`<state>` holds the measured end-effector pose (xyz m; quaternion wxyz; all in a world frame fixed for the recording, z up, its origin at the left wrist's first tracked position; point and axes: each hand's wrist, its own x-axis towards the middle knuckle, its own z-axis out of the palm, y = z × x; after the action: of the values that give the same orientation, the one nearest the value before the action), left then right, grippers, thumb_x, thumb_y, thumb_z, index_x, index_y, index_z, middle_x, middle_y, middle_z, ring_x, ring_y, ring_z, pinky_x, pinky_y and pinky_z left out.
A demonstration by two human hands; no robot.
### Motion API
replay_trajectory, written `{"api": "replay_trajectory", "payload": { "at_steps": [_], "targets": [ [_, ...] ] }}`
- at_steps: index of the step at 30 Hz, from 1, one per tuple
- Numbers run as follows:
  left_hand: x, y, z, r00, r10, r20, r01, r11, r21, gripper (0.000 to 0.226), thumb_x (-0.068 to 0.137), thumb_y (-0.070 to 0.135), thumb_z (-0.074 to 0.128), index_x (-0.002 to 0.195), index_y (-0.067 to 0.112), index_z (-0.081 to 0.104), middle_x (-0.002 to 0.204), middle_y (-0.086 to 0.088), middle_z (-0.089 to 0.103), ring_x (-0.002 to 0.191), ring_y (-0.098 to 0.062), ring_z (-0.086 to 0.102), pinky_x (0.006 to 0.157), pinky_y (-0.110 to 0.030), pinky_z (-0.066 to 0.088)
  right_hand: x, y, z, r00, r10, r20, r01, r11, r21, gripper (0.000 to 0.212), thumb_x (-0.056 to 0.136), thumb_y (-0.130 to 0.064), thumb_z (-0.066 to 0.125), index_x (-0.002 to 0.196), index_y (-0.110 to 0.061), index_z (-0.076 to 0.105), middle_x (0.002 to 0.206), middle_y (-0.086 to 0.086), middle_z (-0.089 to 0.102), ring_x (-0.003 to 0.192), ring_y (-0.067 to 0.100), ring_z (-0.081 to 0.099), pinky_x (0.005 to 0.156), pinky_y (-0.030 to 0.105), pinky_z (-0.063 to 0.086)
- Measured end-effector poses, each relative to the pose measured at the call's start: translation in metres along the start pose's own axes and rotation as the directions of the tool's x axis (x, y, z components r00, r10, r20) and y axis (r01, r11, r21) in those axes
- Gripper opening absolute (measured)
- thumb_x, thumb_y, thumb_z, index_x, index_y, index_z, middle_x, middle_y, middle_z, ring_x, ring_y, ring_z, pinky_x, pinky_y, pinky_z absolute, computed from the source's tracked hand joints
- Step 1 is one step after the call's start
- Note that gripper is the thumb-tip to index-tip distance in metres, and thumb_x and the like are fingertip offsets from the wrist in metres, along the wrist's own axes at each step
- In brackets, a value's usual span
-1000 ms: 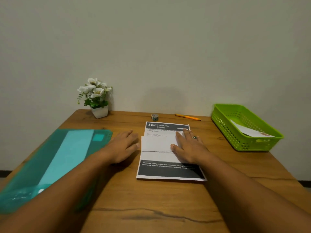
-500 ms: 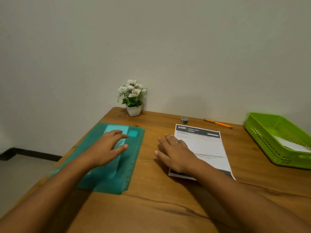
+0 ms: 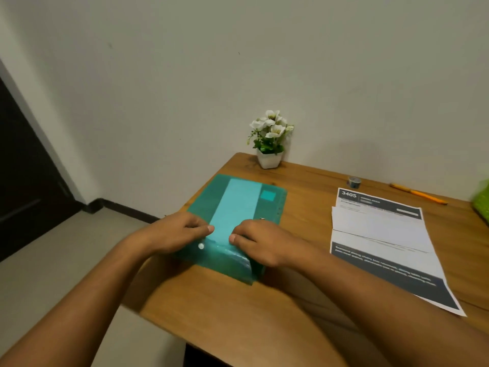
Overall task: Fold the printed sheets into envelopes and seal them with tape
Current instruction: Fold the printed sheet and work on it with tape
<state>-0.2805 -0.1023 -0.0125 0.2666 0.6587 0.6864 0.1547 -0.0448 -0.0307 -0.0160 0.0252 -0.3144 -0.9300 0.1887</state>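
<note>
Presently the partly folded white printed sheet with dark header bands (image 3: 381,234) is left lying flat on the brown wooden table (image 3: 299,308), well apart from both hands and untouched. Attention is given instead to the translucent teal plastic folder (image 3: 246,207), which lies to the left of the sheet near the table's corner. The left hand (image 3: 172,231) and the right hand (image 3: 259,242) are both laid on its near end, fingers (image 3: 209,229) curled and pressed down on the plastic either side of a pale strip seen through the cover. Whether anything is pinched cannot be told. The near flap is judged to be getting opened; it is best lifted evenly at both sides, so the papers inside are not creased.
</note>
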Motion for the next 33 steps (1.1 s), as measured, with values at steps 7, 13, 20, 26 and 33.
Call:
{"api": "replay_trajectory", "payload": {
  "at_steps": [7, 13, 20, 26, 33],
  "targets": [
    [-0.014, -0.016, 0.015, 0.995, 0.096, 0.041, -0.101, 0.985, 0.136, 0.050, 0.088, 0.039, 0.076, 0.134, 0.046, 0.057, 0.139, 0.024, 0.053, 0.125, 0.003, 0.050, 0.108, -0.030, 0.047, -0.006, -0.001, 0.004, 0.999, -0.007, 0.043, 0.011, 0.995, -0.097, 0.060, 0.088, -0.066, 0.067, 0.134, -0.029, 0.059, 0.126, -0.008, 0.055, 0.113, 0.013, 0.050, 0.091, 0.036, 0.050],
    [-0.016, -0.018, 0.028, 0.935, 0.306, -0.178, -0.217, 0.893, 0.394, 0.029, 0.098, 0.048, 0.059, 0.125, 0.041, 0.069, 0.137, 0.024, 0.060, 0.123, 0.002, 0.055, 0.097, -0.030, 0.050, -0.003, -0.010, 0.011, 0.993, -0.100, -0.062, 0.078, 0.954, -0.288, 0.045, 0.098, -0.055, 0.058, 0.134, -0.028, 0.053, 0.124, 0.000, 0.061, 0.112, 0.022, 0.058, 0.086, 0.039, 0.052],
    [-0.011, -0.007, 0.034, 0.906, 0.252, -0.341, -0.077, 0.889, 0.452, 0.021, 0.104, 0.046, 0.044, 0.100, 0.035, 0.062, 0.085, 0.013, 0.065, 0.073, -0.010, 0.055, 0.059, -0.029, 0.039, -0.007, -0.019, 0.016, 0.972, -0.222, -0.082, 0.178, 0.913, -0.366, 0.031, 0.104, -0.027, 0.048, 0.132, -0.033, 0.037, 0.141, 0.003, 0.051, 0.101, 0.032, 0.064, 0.066, 0.039, 0.042],
    [-0.011, 0.000, 0.036, 0.906, 0.195, -0.376, -0.028, 0.913, 0.406, 0.015, 0.105, 0.044, 0.045, 0.099, 0.037, 0.057, 0.082, 0.016, 0.056, 0.066, -0.001, 0.046, 0.057, -0.020, 0.029, -0.002, -0.031, 0.016, 0.989, -0.124, -0.086, 0.069, 0.880, -0.470, 0.029, 0.108, -0.032, 0.044, 0.119, -0.014, 0.064, 0.147, 0.014, 0.047, 0.098, 0.038, 0.066, 0.075, 0.046, 0.055],
    [-0.015, -0.001, 0.035, 0.899, 0.207, -0.385, -0.051, 0.925, 0.378, 0.014, 0.104, 0.043, 0.047, 0.101, 0.036, 0.058, 0.082, 0.017, 0.056, 0.067, 0.002, 0.046, 0.058, -0.019, 0.030, 0.002, -0.050, 0.017, 0.995, -0.084, 0.058, 0.102, 0.777, -0.621, 0.031, 0.107, -0.015, 0.049, 0.135, -0.003, 0.058, 0.146, 0.023, 0.043, 0.102, 0.039, 0.065, 0.075, 0.051, 0.058]
  ]
}}
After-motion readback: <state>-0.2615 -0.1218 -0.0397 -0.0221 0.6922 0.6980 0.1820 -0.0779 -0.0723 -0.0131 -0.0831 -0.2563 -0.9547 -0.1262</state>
